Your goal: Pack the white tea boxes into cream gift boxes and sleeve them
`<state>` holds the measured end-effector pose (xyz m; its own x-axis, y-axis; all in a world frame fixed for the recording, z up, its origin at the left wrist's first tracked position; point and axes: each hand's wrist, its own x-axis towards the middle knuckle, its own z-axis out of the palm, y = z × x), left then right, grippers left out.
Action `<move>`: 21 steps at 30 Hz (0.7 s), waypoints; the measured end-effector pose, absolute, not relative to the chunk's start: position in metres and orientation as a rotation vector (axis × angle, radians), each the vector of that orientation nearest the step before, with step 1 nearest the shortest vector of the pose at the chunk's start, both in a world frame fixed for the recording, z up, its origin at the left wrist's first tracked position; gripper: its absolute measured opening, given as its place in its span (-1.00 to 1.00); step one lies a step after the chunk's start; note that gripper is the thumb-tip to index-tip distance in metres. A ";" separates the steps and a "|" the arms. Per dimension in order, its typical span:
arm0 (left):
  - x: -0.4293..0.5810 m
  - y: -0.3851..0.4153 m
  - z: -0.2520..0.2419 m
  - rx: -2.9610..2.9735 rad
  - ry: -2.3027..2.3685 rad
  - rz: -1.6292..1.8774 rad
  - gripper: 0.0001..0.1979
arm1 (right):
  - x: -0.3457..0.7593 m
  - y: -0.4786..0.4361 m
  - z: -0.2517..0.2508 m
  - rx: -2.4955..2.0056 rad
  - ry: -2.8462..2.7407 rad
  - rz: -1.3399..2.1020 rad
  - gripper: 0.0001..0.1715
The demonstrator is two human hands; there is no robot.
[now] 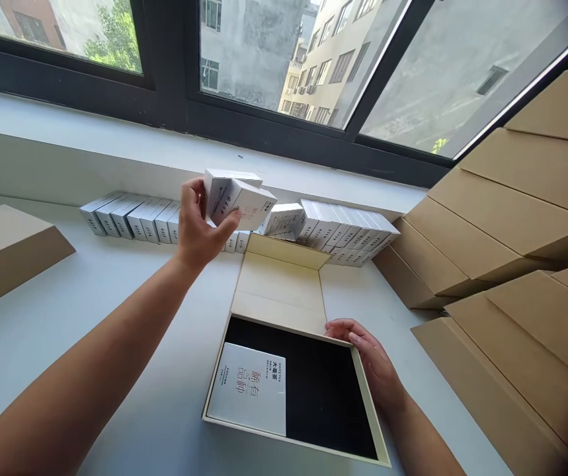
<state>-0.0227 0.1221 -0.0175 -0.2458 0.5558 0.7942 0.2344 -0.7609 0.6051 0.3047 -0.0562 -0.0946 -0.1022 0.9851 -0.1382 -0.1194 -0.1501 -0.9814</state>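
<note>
My left hand (199,228) is raised over the table and closed around two small white boxes (241,201), held above a row of the same white boxes (129,218). An open cream gift box (370,423) with a black lining lies in front of me, its lid (281,284) folded back. One flat white box with printed characters (248,387) lies in its left half. My right hand (370,357) rests on the gift box's upper right rim, fingers bent over the edge.
More small white boxes (348,231) lean in a row at the back right under the window sill (115,152). Stacked brown cardboard boxes (512,218) fill the right side. Another brown box (6,251) sits at the left edge of the white table (115,311).
</note>
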 end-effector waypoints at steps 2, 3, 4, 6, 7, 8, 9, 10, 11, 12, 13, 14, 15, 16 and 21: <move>-0.020 0.110 -0.012 1.730 0.923 2.073 -0.50 | 0.304 -0.056 -0.095 -1.173 -1.102 1.447 -0.67; -0.017 0.104 -0.009 1.697 0.895 2.051 -0.51 | 0.304 -0.056 -0.095 -1.173 -1.096 1.444 -0.68; -0.015 0.098 -0.006 1.654 0.856 2.028 -0.53 | 0.304 -0.057 -0.095 -1.172 -1.090 1.439 -0.68; -0.010 0.085 -0.001 1.545 0.781 1.950 -0.58 | 0.302 -0.058 -0.095 -1.171 -1.081 1.423 -0.68; -0.008 0.078 0.002 1.491 0.759 1.891 -0.60 | 0.302 -0.058 -0.094 -1.173 -1.083 1.419 -0.67; -0.006 0.071 0.005 1.445 0.753 1.814 -0.63 | 0.301 -0.059 -0.095 -1.175 -1.087 1.417 -0.67; -0.004 0.063 0.008 1.407 0.762 1.729 -0.64 | 0.300 -0.059 -0.095 -1.178 -1.092 1.413 -0.67; -0.002 0.055 0.011 1.376 0.784 1.637 -0.65 | 0.300 -0.059 -0.096 -1.182 -1.098 1.400 -0.66; 0.000 0.046 0.013 1.349 0.811 1.548 -0.65 | 0.301 -0.059 -0.097 -1.188 -1.110 1.373 -0.66; 0.002 0.038 0.015 1.320 0.837 1.469 -0.64 | 0.302 -0.059 -0.098 -1.196 -1.132 1.320 -0.66; 0.004 0.029 0.016 1.287 0.861 1.402 -0.64 | 0.303 -0.060 -0.098 -1.204 -1.169 1.233 -0.66; 0.006 0.021 0.016 1.252 0.878 1.343 -0.63 | 0.305 -0.060 -0.098 -1.214 -1.222 1.113 -0.66; 0.009 0.014 0.015 1.217 0.886 1.295 -0.62 | 0.306 -0.062 -0.096 -1.222 -1.289 0.965 -0.66; 0.011 0.007 0.015 1.186 0.884 1.256 -0.61 | 0.306 -0.064 -0.093 -1.226 -1.366 0.806 -0.66; 0.022 -0.019 0.008 1.082 0.776 1.182 -0.52 | 0.273 -0.083 -0.057 -1.127 -1.614 0.414 -0.38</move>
<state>0.0218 -0.0191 0.0080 0.2385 0.9692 0.0612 -0.3293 0.0214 0.9440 0.2730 -0.0834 -0.0570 0.0211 0.8271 0.5616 0.4551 0.4922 -0.7420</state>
